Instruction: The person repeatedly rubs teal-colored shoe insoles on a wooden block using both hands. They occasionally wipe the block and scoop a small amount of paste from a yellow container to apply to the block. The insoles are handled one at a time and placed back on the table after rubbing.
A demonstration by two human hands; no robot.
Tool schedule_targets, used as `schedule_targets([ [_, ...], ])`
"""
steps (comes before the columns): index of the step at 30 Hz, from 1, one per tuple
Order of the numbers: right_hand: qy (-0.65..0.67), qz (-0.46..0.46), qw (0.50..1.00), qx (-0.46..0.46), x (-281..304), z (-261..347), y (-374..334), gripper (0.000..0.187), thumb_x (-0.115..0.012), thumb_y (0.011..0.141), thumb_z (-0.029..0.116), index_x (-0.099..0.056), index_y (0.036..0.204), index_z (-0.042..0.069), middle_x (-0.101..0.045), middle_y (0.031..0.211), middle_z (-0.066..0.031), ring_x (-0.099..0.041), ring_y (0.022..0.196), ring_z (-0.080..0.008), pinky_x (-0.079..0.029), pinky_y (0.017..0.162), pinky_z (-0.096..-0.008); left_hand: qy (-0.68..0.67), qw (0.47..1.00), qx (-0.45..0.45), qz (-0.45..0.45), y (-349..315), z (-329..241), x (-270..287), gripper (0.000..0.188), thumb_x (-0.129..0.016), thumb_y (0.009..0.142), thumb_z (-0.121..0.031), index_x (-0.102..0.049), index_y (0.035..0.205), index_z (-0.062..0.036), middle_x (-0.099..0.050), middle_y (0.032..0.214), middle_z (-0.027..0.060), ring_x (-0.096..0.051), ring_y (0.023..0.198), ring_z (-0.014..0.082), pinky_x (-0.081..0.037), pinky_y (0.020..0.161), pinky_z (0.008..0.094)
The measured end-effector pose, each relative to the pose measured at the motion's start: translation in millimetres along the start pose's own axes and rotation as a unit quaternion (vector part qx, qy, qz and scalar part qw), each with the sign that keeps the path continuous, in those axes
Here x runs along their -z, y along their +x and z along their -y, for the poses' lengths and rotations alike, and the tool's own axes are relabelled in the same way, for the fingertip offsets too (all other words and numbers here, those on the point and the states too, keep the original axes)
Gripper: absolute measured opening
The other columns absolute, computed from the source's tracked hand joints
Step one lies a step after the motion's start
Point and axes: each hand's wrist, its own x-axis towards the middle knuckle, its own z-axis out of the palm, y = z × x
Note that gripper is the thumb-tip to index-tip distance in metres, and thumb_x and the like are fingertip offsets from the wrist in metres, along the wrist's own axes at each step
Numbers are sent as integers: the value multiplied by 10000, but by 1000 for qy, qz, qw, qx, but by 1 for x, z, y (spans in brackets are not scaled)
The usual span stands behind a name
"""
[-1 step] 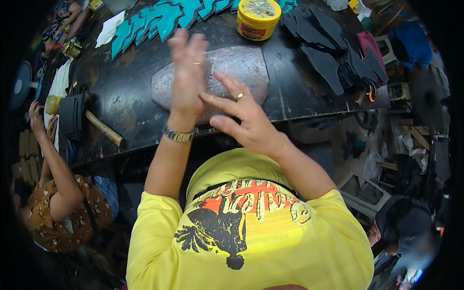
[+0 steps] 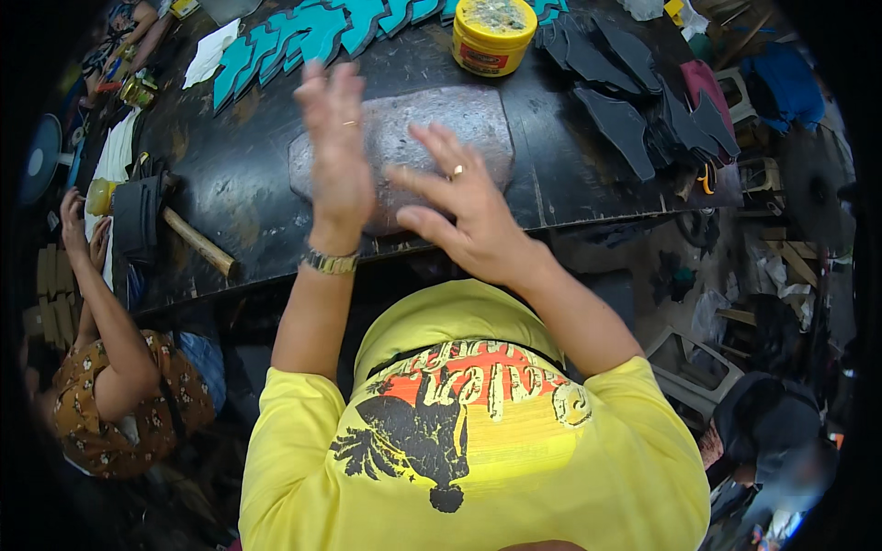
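Both hands of the person are free. L hand is raised w/ fingers stretched, and R hand is just beside it w/ fingers spread. Neither grasps anything, as far as I see; b/c of blur, I can't tell if fingertips are touching. The grey slab lies flat on the black desk, below the hands, close to the front edge.

What could go wrong, IMO: the yellow tub stands just behind the slab, so a quick forward swing of R hand might knock it over. If the fingers carry sth sticky (can't tell), they could stain the teal pieces at the far side. The dark grey pieces lie in a loose, overlapping heap near the desk's right end; a careless push may send some down. On the left, the wooden handle ends near the front edge, so L forearm could catch it.
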Motion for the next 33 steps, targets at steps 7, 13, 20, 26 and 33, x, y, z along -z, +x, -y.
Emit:
schedule_targets([
  [7, -221, 88, 970, 43, -51, -53, 73, 809, -479, 979, 603, -382, 1527, 16, -308, 1627, -182, -225, 1531, -341, -116, 1182, -682, 302, 942, -143, -37, -10, 15, 70, 777, -258, 1049, -639, -99, 1631, -149, -266, 1633, 175, -182, 1541, 301, -115, 1239, 483],
  [13, -243, 98, 964, 44, -70, -37, 101, 811, -461, 987, 606, -328, 1562, 51, -292, 1635, -180, -224, 1534, -329, -104, 1208, -640, 235, 962, -119, -66, -9, 24, 80, 767, -301, 1044, -637, -186, 1612, -135, -294, 1605, 190, -198, 1534, 293, -131, 1244, 471],
  [20, -177, 227, 947, 143, -12, -36, 20, 652, -457, 1022, 509, -339, 1574, 183, -295, 1648, -101, -235, 1539, -250, -134, 1222, -607, 116, 987, -86, -67, -5, 24, 91, 744, -293, 1058, -611, -273, 1572, -73, -317, 1597, 165, -208, 1535, 273, -135, 1249, 454],
  [26, -308, 100, 946, -24, -23, -37, 50, 729, -494, 978, 570, -400, 1531, 105, -350, 1597, -201, -268, 1515, -340, -157, 1191, -647, 90, 992, -53, -72, -5, 20, 91, 767, -256, 1057, -626, -360, 1524, -27, -368, 1573, 155, -279, 1504, 250, -153, 1249, 435],
  [33, 296, 242, 919, 97, -33, 21, 19, 498, -611, 1003, 328, -548, 1434, 85, -459, 1534, -198, -502, 1365, -340, -360, 1153, -432, 7, 997, 75, -31, 24, -45, 123, 744, -267, 1067, -603, -415, 1504, -19, -460, 1523, 177, -378, 1454, 274, -289, 1194, 435],
])
